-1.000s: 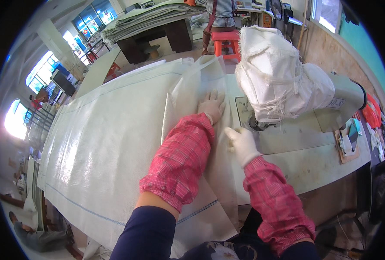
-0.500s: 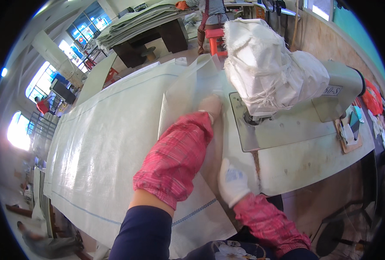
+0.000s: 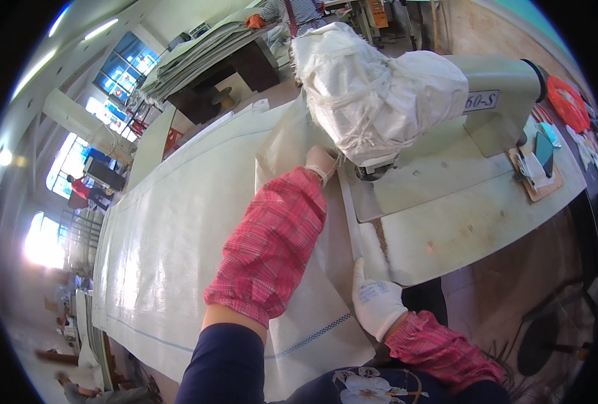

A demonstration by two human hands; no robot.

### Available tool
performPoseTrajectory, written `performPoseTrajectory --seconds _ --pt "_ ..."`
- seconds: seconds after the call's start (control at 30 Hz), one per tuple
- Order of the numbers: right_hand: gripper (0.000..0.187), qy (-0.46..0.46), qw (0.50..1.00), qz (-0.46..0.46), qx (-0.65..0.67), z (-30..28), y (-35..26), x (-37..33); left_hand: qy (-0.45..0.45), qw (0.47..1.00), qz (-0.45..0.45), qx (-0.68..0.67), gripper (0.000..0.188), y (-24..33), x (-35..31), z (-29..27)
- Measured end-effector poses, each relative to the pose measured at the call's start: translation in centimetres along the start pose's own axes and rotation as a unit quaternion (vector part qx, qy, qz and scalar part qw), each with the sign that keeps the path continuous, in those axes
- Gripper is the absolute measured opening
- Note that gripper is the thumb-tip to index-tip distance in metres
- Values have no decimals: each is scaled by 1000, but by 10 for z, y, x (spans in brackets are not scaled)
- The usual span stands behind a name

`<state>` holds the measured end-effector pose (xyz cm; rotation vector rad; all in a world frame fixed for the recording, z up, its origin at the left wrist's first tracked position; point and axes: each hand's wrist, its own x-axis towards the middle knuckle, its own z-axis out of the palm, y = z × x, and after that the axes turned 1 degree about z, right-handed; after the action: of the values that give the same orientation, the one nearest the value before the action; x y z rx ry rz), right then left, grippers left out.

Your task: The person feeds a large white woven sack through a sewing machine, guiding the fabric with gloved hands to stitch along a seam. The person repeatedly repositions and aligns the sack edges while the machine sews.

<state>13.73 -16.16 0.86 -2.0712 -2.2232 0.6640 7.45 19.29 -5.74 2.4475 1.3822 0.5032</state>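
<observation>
A large white woven plastic sheet [image 3: 171, 222] with blue stripes spreads across the left and middle. My left hand [image 3: 320, 162], in a pale glove, is closed on the sheet near its folded edge, just left of the sewing machine head; its fingertips are hidden. Nearer to me, my right hand [image 3: 378, 306] in a white glove pinches the sheet's edge beside the machine table, thumb pointing away from me. The industrial sewing machine [image 3: 504, 108] has its head wrapped in a white cloth cover [image 3: 380, 87]. Its needle area [image 3: 374, 171] sits right of my left hand.
The machine table [image 3: 467, 239] bears a clipboard-like brown board [image 3: 536, 176] at its right. A red plastic bag [image 3: 567, 102] lies behind that. Stacked sheets [image 3: 198, 57] cover a dark table at the back, with a person [image 3: 302, 15] beside it. Other people are at far left.
My view has shifted, so the machine appears further left. My left hand is now closer to the machine head. The right hand still stays at the sheet's edge.
</observation>
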Motion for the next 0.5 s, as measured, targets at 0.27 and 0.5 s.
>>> performPoseTrajectory --seconds 0.27,0.5 --pt "70 4 998 24 52 26 16 -76 48 994 -40 -89 27 64 -76 12" --pt "65 174 984 -7 -40 17 49 -9 126 976 149 97 22 26 -7 25"
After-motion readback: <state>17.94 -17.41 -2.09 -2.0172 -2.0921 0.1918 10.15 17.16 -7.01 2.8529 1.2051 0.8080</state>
